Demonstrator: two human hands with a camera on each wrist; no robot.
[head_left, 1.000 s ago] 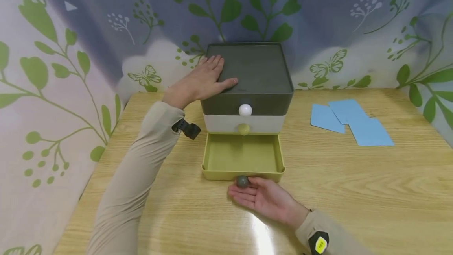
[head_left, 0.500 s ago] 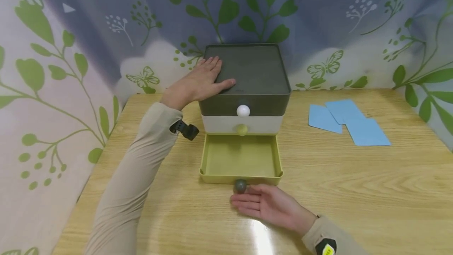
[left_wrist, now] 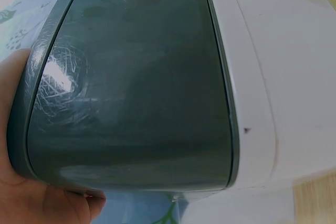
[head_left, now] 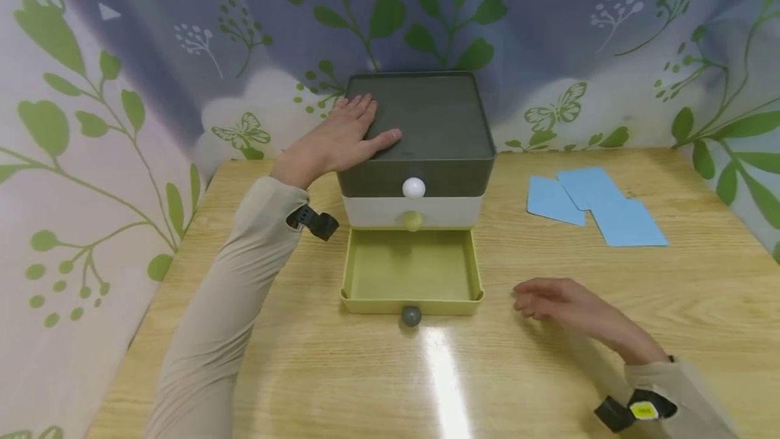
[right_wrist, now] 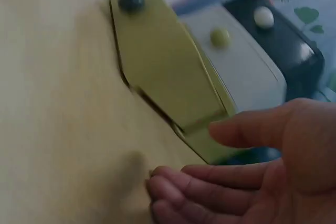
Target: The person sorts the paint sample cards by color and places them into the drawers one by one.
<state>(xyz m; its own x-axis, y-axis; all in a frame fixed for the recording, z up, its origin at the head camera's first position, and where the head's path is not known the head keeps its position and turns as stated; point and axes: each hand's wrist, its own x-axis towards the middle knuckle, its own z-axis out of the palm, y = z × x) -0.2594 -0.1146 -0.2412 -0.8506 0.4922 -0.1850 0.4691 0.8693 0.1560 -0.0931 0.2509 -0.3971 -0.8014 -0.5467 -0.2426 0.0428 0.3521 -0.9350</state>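
Observation:
A small drawer box (head_left: 426, 114) stands at the back of the table, with a dark grey top tier, a white middle tier and a yellow-green bottom drawer (head_left: 411, 266). That drawer is pulled out and holds nothing visible; a dark grey round knob (head_left: 411, 316) sits on its front. My left hand (head_left: 338, 133) lies flat on the left part of the grey top, fingers straight. To the right of the drawer, my right hand (head_left: 573, 307) hovers over the table, apart from everything, its fingers loosely bent. The right wrist view shows nothing between the thumb and fingers (right_wrist: 226, 182).
Several blue cards (head_left: 594, 202), partly overlapping, lie on the wooden table (head_left: 670, 310) right of the box. A white knob (head_left: 414, 187) and a yellow-green knob (head_left: 413, 221) mark the upper drawers. A leaf-patterned curtain (head_left: 244, 32) hangs behind and at the sides.
My right hand has left the dark grey knob and moved right, away from the drawer. The drawer stays pulled out, slightly further than a second ago. My left hand remains on the box top.

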